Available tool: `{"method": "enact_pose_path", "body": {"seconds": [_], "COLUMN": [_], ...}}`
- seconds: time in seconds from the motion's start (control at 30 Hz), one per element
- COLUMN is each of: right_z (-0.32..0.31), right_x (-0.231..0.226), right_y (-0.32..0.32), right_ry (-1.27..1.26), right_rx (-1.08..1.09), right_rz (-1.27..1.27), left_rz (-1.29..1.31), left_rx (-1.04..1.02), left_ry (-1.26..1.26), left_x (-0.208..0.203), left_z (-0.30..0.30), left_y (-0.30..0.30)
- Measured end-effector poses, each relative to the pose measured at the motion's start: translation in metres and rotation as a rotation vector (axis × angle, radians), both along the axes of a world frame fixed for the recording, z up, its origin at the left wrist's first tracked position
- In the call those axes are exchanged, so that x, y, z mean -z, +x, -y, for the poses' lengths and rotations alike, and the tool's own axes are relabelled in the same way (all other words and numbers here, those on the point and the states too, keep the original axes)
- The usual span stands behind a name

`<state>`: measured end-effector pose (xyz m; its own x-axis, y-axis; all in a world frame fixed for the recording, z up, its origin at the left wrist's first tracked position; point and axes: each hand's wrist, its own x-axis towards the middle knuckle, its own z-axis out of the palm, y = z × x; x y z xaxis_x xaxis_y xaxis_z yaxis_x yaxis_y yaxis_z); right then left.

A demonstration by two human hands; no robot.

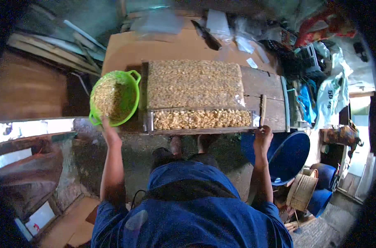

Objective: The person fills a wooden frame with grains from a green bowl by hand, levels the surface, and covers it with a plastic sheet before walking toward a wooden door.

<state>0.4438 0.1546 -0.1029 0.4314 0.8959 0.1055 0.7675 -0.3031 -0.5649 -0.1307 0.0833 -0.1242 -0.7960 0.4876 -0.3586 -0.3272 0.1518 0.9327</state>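
Head view, only view available. Work appears well advanced but incomplete. On the counter (264,84), a broad slab of beans (194,82) lies in several bands parallel to the near edge; these are judged finished. It looks covered in clear film, though glare prevents certainty. Along the near edge, a long narrow trough (254,120) holds loose beans (202,120), filled nearly end to end. Judged outstanding: this row, rougher on top than the slab, and the supply remaining in the green basin (132,99).

Left hand (108,129): closed on the near rim of the basin, beside a loop handle, at the counter's left edge. Basin is tilted; whether the counter bears any of its weight cannot be told. Right hand (262,138): at the near edge toward the right corner, fingers curled by the lower end of a wooden stick (263,108). Whether it grips the stick cannot be told.

Materials: beans pale yellow to tan, small, rounded, matte. Slab flat-topped, straight-sided, pebbled, with faint seams between bands. Basin round, smooth, bright plastic. Counter of dark, worn planks; a smooth brown cardboard sheet (167,47) covers its far side, with crumpled clear plastic sheets (217,22) by the far edge.
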Motion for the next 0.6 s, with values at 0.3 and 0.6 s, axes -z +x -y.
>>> {"method": "enact_pose_path", "body": {"seconds": [0.3, 0.6], "right_z": [0.01, 0.012], "right_x": [0.031, -0.086], "right_y": [0.04, -0.072], "right_ry": [0.175, -0.075], "right_rx": [0.012, -0.022], "right_rz": [-0.801, -1.295], "left_rz": [-0.902, -1.235], "left_rx": [0.272, 0.942], "left_ry": [0.002, -0.251], "left_x": [-0.064, -0.096], "left_z": [0.035, 0.029], "left_y": [0.091, 0.151]}}
